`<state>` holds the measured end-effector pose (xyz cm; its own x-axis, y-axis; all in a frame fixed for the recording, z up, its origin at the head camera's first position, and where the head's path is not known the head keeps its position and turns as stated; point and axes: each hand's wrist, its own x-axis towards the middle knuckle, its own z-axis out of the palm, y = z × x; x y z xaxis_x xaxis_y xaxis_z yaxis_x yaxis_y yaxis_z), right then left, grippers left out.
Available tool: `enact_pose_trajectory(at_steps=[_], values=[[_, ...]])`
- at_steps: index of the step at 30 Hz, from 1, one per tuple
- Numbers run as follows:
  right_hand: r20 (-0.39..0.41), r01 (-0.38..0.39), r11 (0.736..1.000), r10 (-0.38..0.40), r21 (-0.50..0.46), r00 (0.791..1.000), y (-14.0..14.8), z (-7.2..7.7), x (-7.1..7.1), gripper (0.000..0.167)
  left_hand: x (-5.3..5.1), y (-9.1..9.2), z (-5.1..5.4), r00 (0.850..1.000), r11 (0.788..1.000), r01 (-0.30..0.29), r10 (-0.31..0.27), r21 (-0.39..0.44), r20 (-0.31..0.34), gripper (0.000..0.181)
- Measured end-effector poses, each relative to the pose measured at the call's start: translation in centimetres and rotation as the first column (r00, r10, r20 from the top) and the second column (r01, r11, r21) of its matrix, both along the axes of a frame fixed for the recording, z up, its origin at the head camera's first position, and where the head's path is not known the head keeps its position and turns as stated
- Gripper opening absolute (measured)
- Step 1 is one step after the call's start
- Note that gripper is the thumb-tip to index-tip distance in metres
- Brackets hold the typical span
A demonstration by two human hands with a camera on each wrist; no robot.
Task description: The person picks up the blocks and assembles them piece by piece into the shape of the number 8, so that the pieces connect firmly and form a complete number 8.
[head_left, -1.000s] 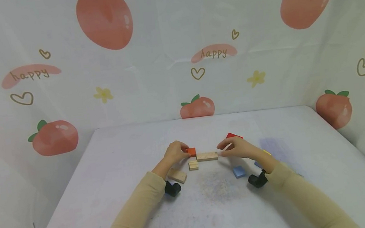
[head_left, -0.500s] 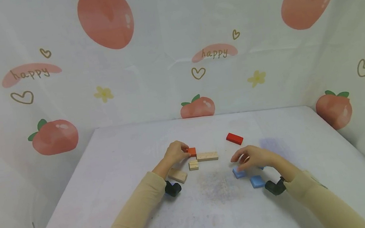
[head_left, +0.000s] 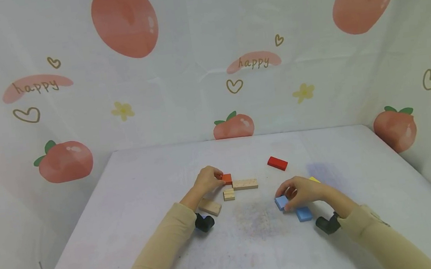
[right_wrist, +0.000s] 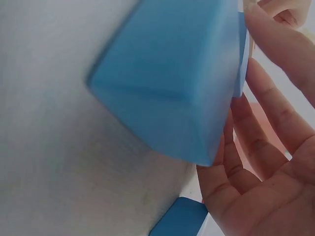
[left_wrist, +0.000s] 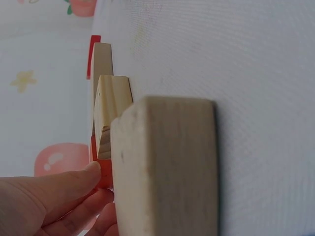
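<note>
Because a slanted plank (head_left: pixel 210 207) lies just beside the left wrist camera (head_left: pixel 204 223), it could be knocked if the left hand (head_left: pixel 206 180) were drawn back carelessly; its long axis is aimed from far left to near right. Toward the middle of the table (head_left: pixel 155 169), an orange block (head_left: pixel 227 179) is pinched by the left hand; if it were pushed rightward, the long plank (head_left: pixel 245 185) at its right side would probably be shoved along. Part of the orange block is covered, so its long axis cannot be told; the long plank's is laid left to right. Well apart, a blue block (head_left: pixel 281 203) is held by the right hand (head_left: pixel 301 190), thumb and finger bent at opposite edges, its visible left edge slanted and its long axis partly covered. A slip could be caused by a shallow hold, and the second blue block (head_left: pixel 304 214) could be brushed.
</note>
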<state>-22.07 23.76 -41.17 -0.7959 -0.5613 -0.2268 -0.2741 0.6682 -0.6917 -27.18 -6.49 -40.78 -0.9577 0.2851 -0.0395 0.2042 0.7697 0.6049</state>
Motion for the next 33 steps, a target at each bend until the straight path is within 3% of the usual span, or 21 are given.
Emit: enact_pose_trajectory(at_steps=[12,19,33], values=[[-0.016,0.007,1.0,-0.007,0.014,1.0,-0.1,-0.3,-0.3,0.029,0.0,0.0,0.0,1.0,1.0,0.008,-0.007,0.007,-0.007,0.029],[-0.069,-0.003,1.0,0.003,-0.007,0.998,-0.2,0.0,-0.6,0.028,0.0,0.1,0.1,1.0,1.0,-0.003,0.003,0.016,0.004,0.029],[-0.162,0.043,0.998,-0.051,-0.053,0.985,-1.8,1.1,-2.7,0.032,0.1,0.0,-0.1,1.0,1.0,0.005,-0.005,0.031,-0.004,0.028]])
